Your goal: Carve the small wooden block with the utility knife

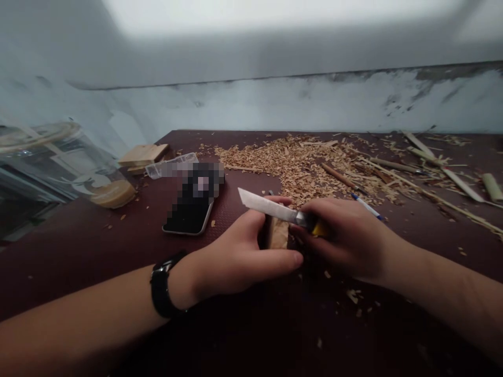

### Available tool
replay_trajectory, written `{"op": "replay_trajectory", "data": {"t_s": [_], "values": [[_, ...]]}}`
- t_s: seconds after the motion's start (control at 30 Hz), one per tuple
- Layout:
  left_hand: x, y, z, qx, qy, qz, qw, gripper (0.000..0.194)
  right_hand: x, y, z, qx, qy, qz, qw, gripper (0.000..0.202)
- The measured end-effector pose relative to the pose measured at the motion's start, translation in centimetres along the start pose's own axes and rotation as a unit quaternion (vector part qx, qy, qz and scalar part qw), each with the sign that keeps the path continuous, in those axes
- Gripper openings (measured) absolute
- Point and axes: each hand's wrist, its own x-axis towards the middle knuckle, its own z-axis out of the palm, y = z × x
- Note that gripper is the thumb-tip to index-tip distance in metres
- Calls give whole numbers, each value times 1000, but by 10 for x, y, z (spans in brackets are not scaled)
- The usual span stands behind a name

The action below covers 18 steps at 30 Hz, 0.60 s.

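Observation:
My right hand point(341, 235) is closed around the yellow and dark handle of a utility knife point(271, 207). Its broad blade is out and points left, passing over the fingers of my left hand point(239, 254). My left hand, with a black watch on its wrist, is wrapped round a small light-coloured block of wood point(280, 233). Part of the block is hidden by the fingers and the knife, so its full shape does not show. From this view I cannot tell whether the blade touches the wood.
A phone point(192, 204) lies left of my hands, by a clear plastic case point(173, 165) and wooden pieces point(143, 156). A clear cup point(78, 162) stands far left. Wood shavings point(291, 157), a blue pen point(367, 206), a brown-handled tool point(341, 178) and bamboo strips point(463, 185) cover the back right.

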Motion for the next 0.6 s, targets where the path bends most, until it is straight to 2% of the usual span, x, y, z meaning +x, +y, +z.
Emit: {"op": "replay_trajectory", "data": {"t_s": [0.17,0.33,0.5,0.6], "values": [[2,-4,-6,-112,-40,-24,993,65,3,17,-2,-44,-4,53,998,23],[8,-3,-3,-198,-42,-42,978,59,2,23,-7,-54,-9,65,996,29],[9,3,-3,-234,-23,-63,970,59,0,12,-10,-50,15,140,989,33],[7,7,-6,-253,-30,-71,964,54,-4,-4,-8,-34,24,113,993,34]]}}
